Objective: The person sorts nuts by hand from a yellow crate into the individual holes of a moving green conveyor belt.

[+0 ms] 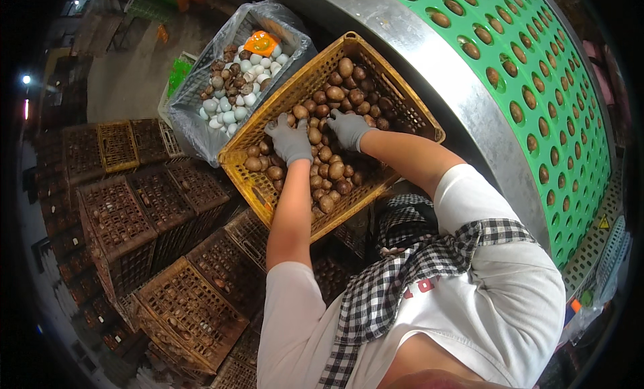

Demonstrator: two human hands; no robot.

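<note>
Both my hands wear grey gloves and reach into a yellow plastic crate (261, 200) of brown, dark-coated eggs (336, 170). My left hand (291, 140) rests on the eggs left of the crate's middle. Its fingers are spread, and eggs show between and just beyond them. To its right, my right hand (350, 129) reaches in from the side with its fingertips among the eggs. Those fingertips are partly hidden, so whether they grip an egg is unclear. The crate sits tilted in view, with its long wall towards my body.
Against the crate's far left stands a plastic-lined bin (193, 132) of white and brown eggs and an orange packet (261, 43). A metal machine edge (443, 62) borders a green perforated conveyor (568, 152) carrying eggs. Stacked crates (188, 308) fill the lower left.
</note>
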